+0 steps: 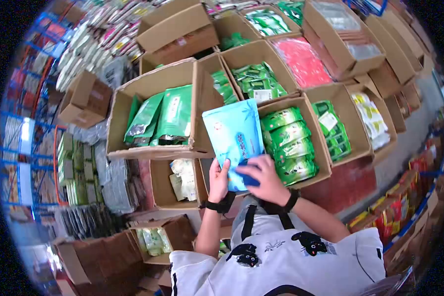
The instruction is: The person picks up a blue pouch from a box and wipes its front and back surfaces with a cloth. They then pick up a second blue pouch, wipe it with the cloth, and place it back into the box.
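My left hand grips the lower left edge of a light blue pouch with dark printed characters, thumb on its front. The pouch is held upright in front of the open boxes. My right hand is at the pouch's lower right, its fingers blurred and bent around a small dark blue object. What that object is cannot be made out, and it covers part of the pouch's lower front. Close by on the right, a carton holds several green-and-white packs.
At the left, a large carton holds green pouches. Farther back stand a carton of green sachets and pink packs. Below is a carton with pale packs. A blue rack stands far left; boxed goods line the right.
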The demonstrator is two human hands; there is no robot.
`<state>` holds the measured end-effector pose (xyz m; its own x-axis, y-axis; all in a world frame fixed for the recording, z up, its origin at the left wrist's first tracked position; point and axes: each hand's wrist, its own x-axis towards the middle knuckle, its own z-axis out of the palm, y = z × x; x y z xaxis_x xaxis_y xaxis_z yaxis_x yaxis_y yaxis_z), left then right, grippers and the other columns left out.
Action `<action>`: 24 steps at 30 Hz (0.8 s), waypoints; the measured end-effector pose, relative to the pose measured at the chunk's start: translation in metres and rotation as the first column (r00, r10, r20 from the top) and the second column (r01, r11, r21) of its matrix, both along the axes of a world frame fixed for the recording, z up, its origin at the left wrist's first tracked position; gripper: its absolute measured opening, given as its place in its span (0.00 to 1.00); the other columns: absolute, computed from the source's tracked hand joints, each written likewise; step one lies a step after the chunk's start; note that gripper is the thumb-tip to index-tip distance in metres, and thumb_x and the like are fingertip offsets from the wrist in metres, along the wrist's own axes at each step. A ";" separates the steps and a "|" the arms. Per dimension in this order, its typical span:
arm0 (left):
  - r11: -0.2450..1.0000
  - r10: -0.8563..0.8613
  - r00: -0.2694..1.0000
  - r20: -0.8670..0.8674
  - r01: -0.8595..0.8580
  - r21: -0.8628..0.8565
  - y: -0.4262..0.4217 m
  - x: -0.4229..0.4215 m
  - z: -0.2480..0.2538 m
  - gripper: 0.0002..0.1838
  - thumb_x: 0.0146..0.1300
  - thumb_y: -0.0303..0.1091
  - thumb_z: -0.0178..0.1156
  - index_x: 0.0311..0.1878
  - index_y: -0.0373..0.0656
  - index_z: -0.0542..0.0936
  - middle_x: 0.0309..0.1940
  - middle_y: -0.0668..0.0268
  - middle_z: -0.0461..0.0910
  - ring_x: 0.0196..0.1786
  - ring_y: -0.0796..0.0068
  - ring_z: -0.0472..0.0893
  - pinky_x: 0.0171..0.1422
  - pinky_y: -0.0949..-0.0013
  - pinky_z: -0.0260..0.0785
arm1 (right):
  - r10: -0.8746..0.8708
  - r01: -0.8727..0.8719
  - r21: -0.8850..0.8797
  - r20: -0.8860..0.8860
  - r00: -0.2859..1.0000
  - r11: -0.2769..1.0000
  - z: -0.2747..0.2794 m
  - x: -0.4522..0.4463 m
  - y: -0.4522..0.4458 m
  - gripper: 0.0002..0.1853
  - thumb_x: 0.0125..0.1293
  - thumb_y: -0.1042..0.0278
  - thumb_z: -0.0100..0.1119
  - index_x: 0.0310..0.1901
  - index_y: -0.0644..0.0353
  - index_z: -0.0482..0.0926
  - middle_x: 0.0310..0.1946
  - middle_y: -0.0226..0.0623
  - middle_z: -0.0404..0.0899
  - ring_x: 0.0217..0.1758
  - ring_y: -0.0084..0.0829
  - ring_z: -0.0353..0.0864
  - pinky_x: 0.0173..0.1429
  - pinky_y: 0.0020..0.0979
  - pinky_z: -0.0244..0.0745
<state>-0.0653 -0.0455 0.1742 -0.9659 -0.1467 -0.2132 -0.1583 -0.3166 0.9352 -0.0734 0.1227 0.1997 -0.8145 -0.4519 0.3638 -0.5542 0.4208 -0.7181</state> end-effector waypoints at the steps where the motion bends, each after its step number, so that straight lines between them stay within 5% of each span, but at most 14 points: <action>1: 0.995 0.076 0.996 -0.043 -0.073 0.069 0.008 -0.001 0.006 0.13 0.66 0.32 0.52 0.51 0.37 0.71 0.43 0.67 0.77 0.44 0.83 0.74 0.49 0.77 0.66 | 0.082 -0.079 0.058 -0.051 0.995 0.995 0.002 0.012 0.006 0.27 0.39 0.72 0.64 0.48 0.47 0.77 0.43 0.35 0.68 0.50 0.38 0.67 0.56 0.37 0.61; 9: 0.993 -0.057 0.996 -0.067 0.050 -0.106 0.047 0.013 0.028 0.17 0.65 0.31 0.53 0.55 0.36 0.69 0.46 0.68 0.76 0.46 0.82 0.73 0.52 0.76 0.64 | -0.030 0.010 -0.101 -0.202 0.979 0.995 0.029 -0.060 0.049 0.25 0.40 0.81 0.56 0.46 0.53 0.76 0.43 0.39 0.67 0.50 0.42 0.65 0.56 0.39 0.62; 12: 0.980 -0.076 0.992 -0.097 0.056 -0.192 0.060 0.026 0.030 0.17 0.65 0.31 0.53 0.55 0.36 0.69 0.45 0.69 0.76 0.46 0.83 0.72 0.52 0.77 0.64 | -0.122 0.090 -0.304 -0.088 0.989 0.948 0.046 -0.115 0.054 0.21 0.44 0.79 0.57 0.45 0.56 0.75 0.41 0.40 0.68 0.49 0.43 0.65 0.55 0.37 0.62; 15: 0.993 0.005 0.991 -0.133 -0.021 -0.118 0.069 0.034 0.031 0.16 0.65 0.32 0.53 0.53 0.35 0.70 0.44 0.69 0.76 0.45 0.84 0.72 0.51 0.77 0.64 | -0.083 0.080 -0.364 0.008 0.997 0.928 0.054 -0.119 0.060 0.21 0.44 0.78 0.58 0.45 0.57 0.75 0.39 0.42 0.69 0.48 0.43 0.66 0.54 0.37 0.62; 19: 0.970 0.242 0.956 -0.168 -0.243 0.017 0.063 0.028 0.023 0.15 0.65 0.32 0.52 0.52 0.36 0.70 0.44 0.67 0.76 0.44 0.82 0.74 0.49 0.76 0.66 | -0.056 0.038 -0.184 -0.096 0.994 0.982 0.047 -0.056 0.064 0.23 0.44 0.78 0.60 0.47 0.58 0.75 0.40 0.41 0.67 0.47 0.42 0.66 0.54 0.36 0.62; 24: 0.904 0.419 0.889 -0.187 -0.389 0.174 0.039 0.021 0.044 0.15 0.67 0.34 0.50 0.54 0.38 0.68 0.46 0.65 0.76 0.45 0.78 0.75 0.50 0.72 0.69 | 0.225 -0.227 -0.154 -0.032 0.974 0.961 0.018 0.001 0.081 0.25 0.39 0.83 0.59 0.45 0.56 0.78 0.40 0.40 0.69 0.47 0.41 0.68 0.54 0.35 0.64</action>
<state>-0.0447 -0.0069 0.2180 -0.8530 -0.5195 -0.0507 0.2093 -0.4294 0.8785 -0.0722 0.2039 0.2176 -0.6917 -0.5606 0.4553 -0.6328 0.1665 -0.7562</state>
